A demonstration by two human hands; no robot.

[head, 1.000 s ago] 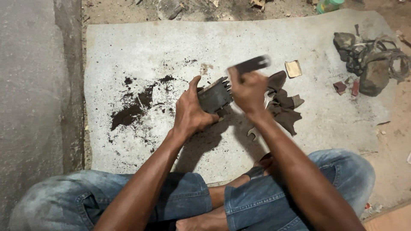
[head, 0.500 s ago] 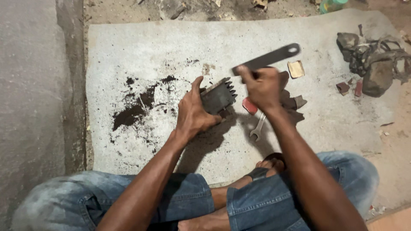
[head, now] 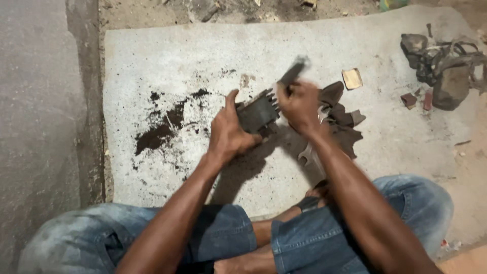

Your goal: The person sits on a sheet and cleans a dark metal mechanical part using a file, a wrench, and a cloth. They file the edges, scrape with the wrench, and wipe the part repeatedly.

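Flat bar (head: pixel 294 70) lowered; one finned block (head: pixel 257 112)

The mat (head: pixel 355 45) is pale grey with speckles and a dark brown dirt stain (head: pixel 157 133). The rag (head: pixel 342 122) is brown, the jeans (head: pixel 324 238) faded blue, the finned part (head: pixel 257 112) dark grey.

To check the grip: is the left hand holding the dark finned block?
Yes, the left hand is wrapped around the dark finned block, holding it just above the grey mat.
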